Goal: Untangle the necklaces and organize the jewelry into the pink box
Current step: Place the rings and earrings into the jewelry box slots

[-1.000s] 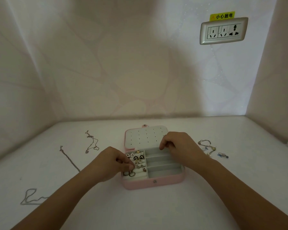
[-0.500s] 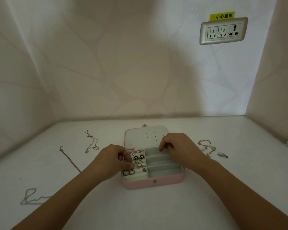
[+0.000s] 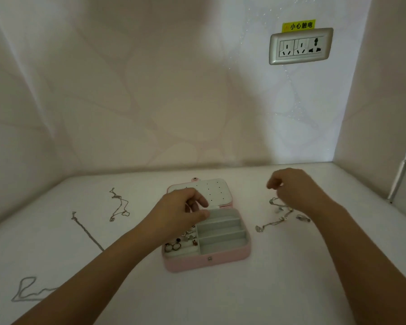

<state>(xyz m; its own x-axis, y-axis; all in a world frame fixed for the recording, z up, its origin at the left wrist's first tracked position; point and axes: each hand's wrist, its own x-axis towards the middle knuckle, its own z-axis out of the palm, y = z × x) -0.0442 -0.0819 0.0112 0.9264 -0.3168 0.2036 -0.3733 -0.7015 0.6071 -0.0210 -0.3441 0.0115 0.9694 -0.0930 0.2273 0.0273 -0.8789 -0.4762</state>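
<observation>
The pink box (image 3: pixel 206 262) lies open at the middle of the white surface, its white dotted lid (image 3: pixel 217 191) folded back. Rings and earrings (image 3: pixel 182 241) fill its left section; the three grey slots (image 3: pixel 222 233) on the right hold nothing. My left hand (image 3: pixel 176 214) hovers over the box's left part with loosely curled fingers, and I see nothing in it. My right hand (image 3: pixel 295 190) hangs with curled fingers just above a tangled silver chain with charms (image 3: pixel 275 218) to the right of the box. It does not touch the chain.
Three thin necklaces lie left of the box: one (image 3: pixel 118 205) near the back, a straight one (image 3: pixel 86 231), and a looped one (image 3: pixel 26 289) at the front left. Walls close in the surface behind and on both sides. A wall socket (image 3: pixel 300 46) sits high right.
My right hand left the box's far edge and moved right, above the chain pile. My left hand lifted off the ring section and shifted back over the box.
</observation>
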